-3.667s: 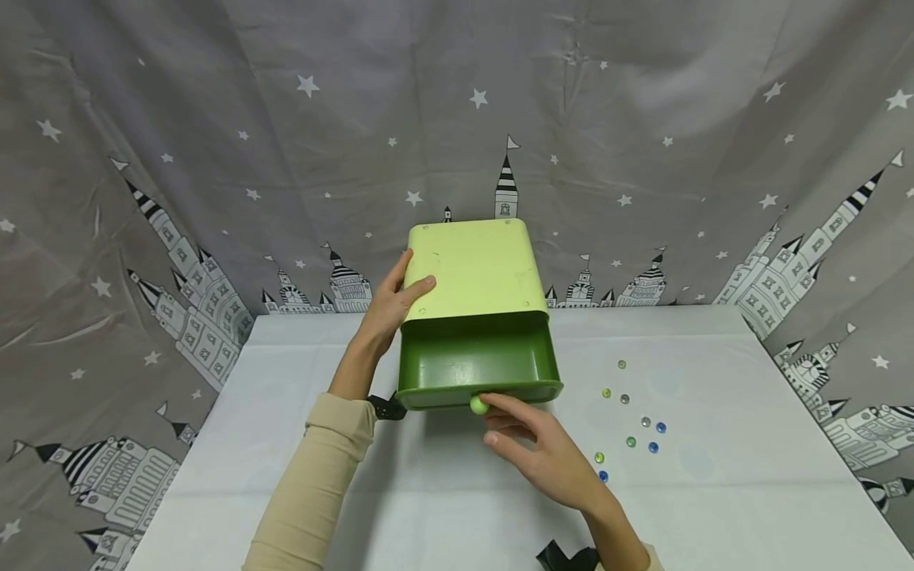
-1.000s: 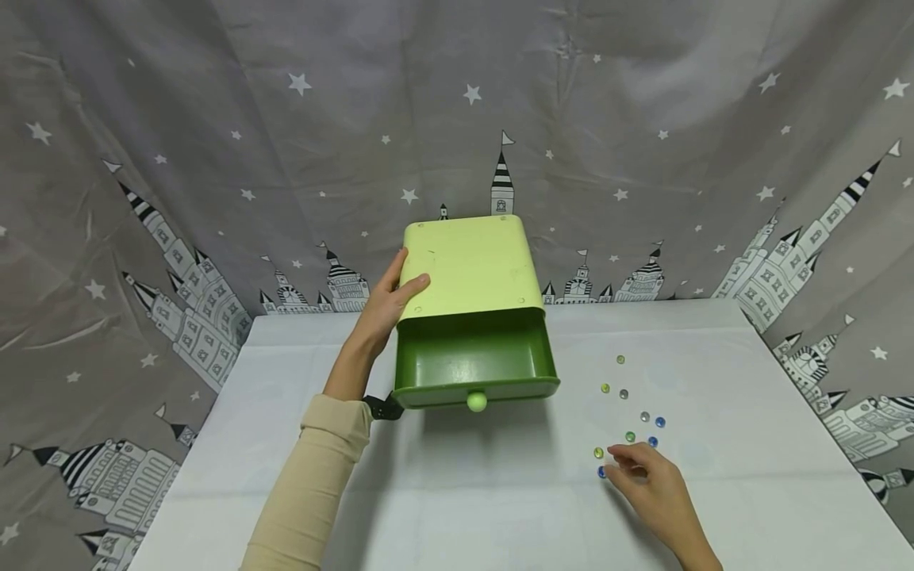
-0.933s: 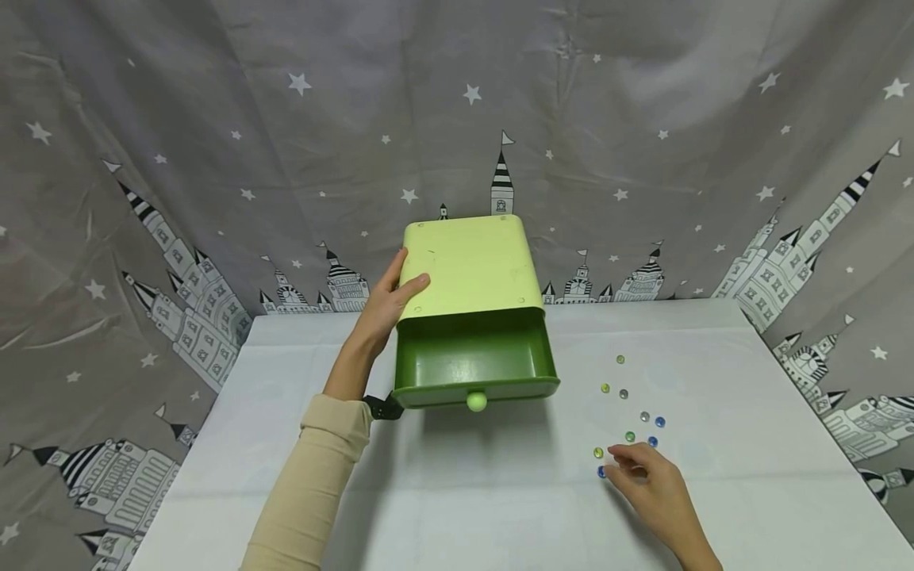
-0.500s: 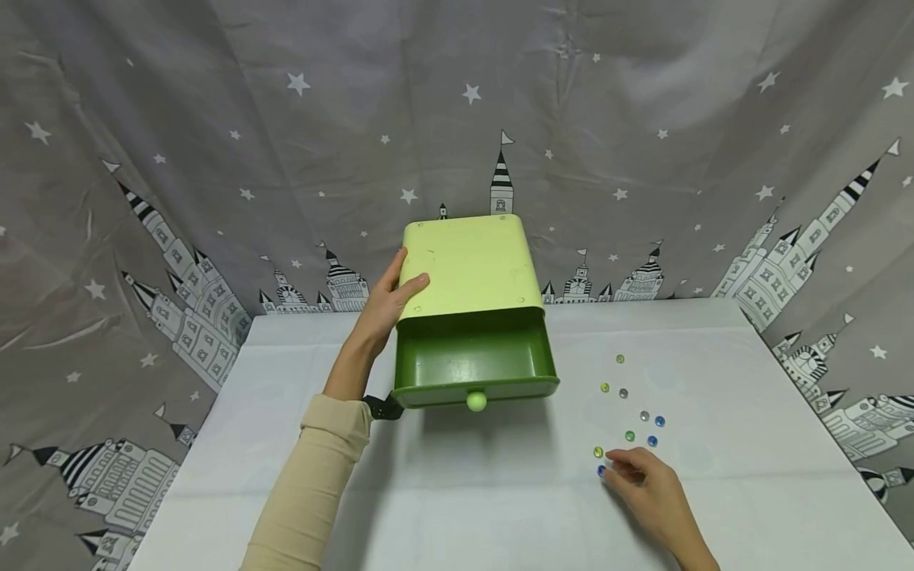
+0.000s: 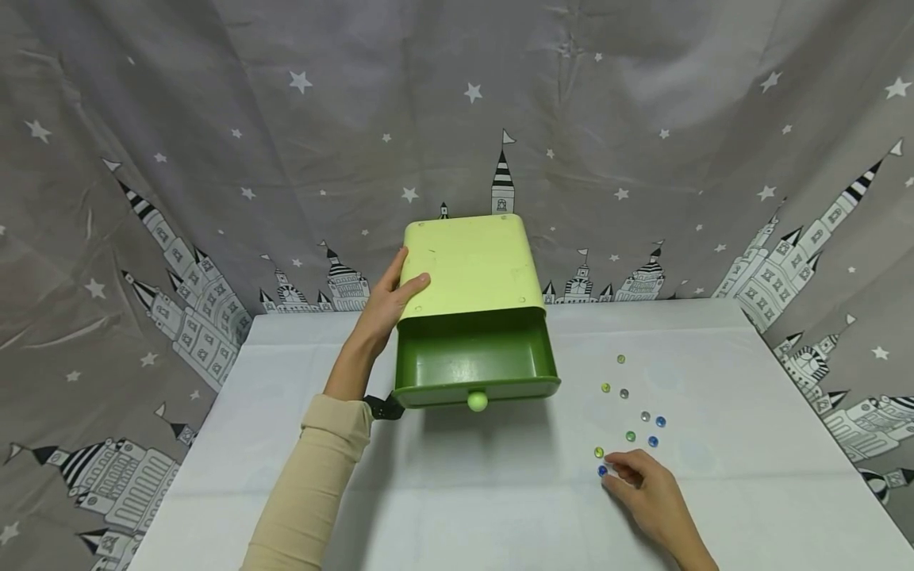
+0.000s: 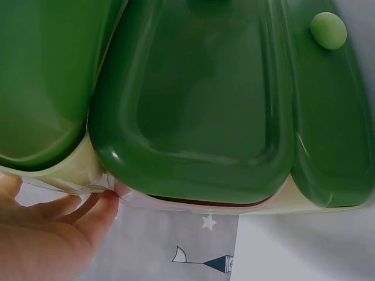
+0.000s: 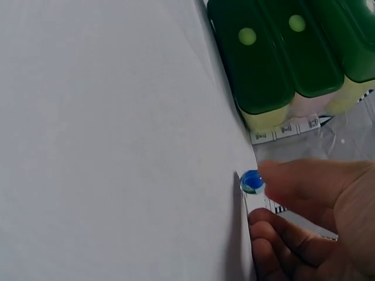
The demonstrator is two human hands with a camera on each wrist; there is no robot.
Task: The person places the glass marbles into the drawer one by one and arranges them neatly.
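A light green drawer cabinet (image 5: 467, 266) stands at the back of the table, its dark green top drawer (image 5: 474, 361) pulled out and showing nothing inside. My left hand (image 5: 389, 305) grips the cabinet's left side, thumb lying on the top; in the left wrist view the left hand (image 6: 53, 246) sits at the cabinet's edge. My right hand (image 5: 612, 473) rests on the table at the front right. Its thumb and curled fingers close on a blue marble (image 5: 602, 470), and the right wrist view shows this blue marble (image 7: 252, 182) against the thumb tip.
Several more marbles lie loose right of the drawer, among them a yellow-green one (image 5: 598, 452), a green one (image 5: 631, 436) and a blue one (image 5: 653, 441). The white table (image 5: 464, 507) ends at a grey star-and-castle curtain (image 5: 286, 119). The drawer knob (image 5: 477, 401) sticks out forward.
My right hand has left the drawer knob and come down to the marbles. Over the last second its fingers crept slightly left onto the blue marble. The left hand and the cabinet stayed put.
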